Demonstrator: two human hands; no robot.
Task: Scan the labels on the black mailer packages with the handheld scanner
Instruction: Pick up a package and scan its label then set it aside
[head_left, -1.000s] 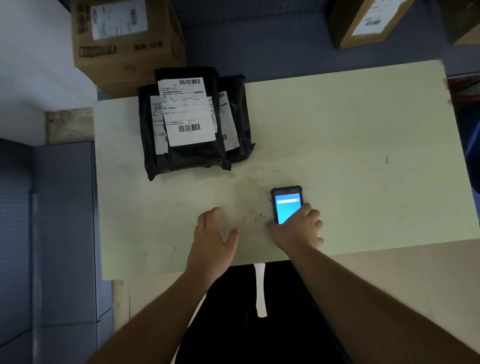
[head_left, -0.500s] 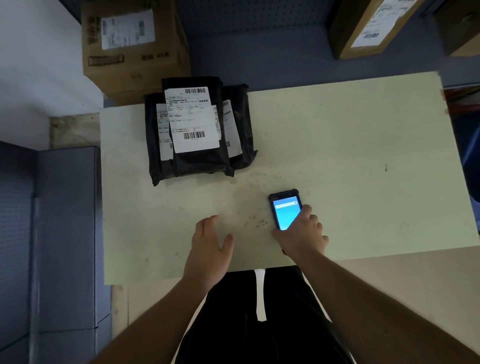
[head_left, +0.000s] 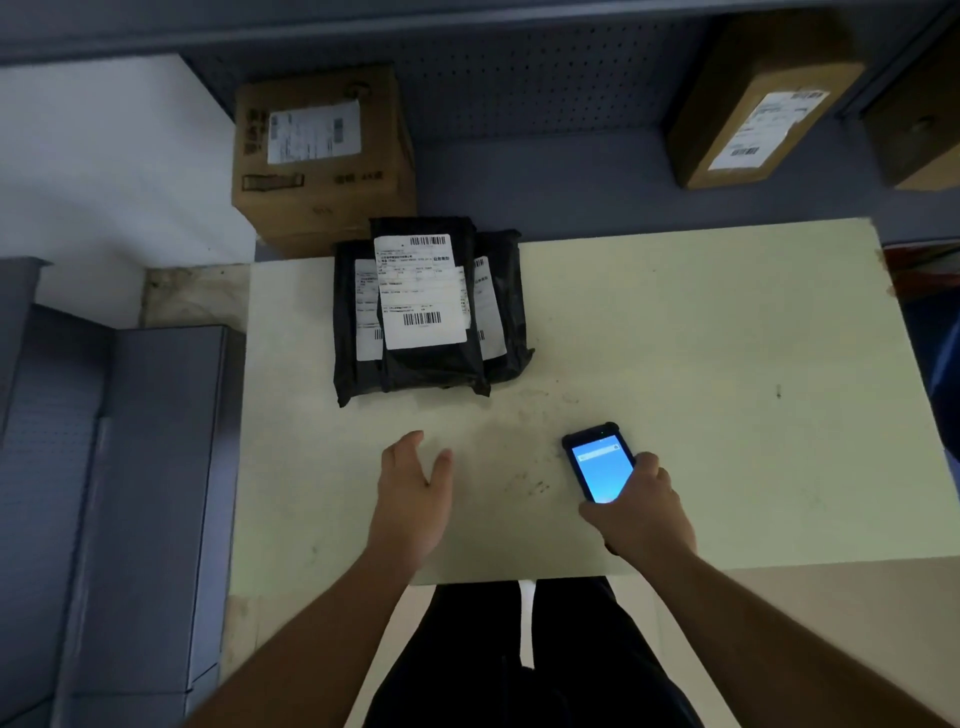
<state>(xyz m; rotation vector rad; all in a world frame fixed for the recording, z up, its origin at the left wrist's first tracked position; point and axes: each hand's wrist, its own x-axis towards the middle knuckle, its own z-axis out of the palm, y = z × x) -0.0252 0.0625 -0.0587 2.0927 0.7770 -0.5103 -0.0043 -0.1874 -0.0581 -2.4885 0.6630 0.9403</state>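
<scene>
On the counter (head_left: 701, 322), scanner in the right hand, mailers stacked at eleven o'clock.
Three black mailers (head_left: 431, 364) lie overlapped near the far left corner, labels up; they look light, soft and slick, best taken by an edge or pinned flat so a label (head_left: 421, 291) stays smooth. Right hand (head_left: 641, 512) wraps the scanner (head_left: 600, 465) low on its body, lit screen up, at five o'clock from the stack. Left hand (head_left: 413, 493) hovers open and empty, fingers toward the mailers.
</scene>
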